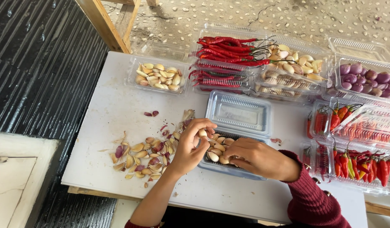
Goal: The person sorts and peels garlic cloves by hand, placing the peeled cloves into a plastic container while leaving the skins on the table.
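Garlic cloves [217,148] lie in the clear tray [228,168] before you; your left hand [190,145] pinches one clove above it, and your right hand [256,157] rests curled on the pile, perhaps gripping another. Filling looks underway; next, set the clove down gently

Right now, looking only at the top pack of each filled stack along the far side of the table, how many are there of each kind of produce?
Garlic cloves packs: 2
Long red chillies pack: 1
Purple shallots pack: 1
Total: 4
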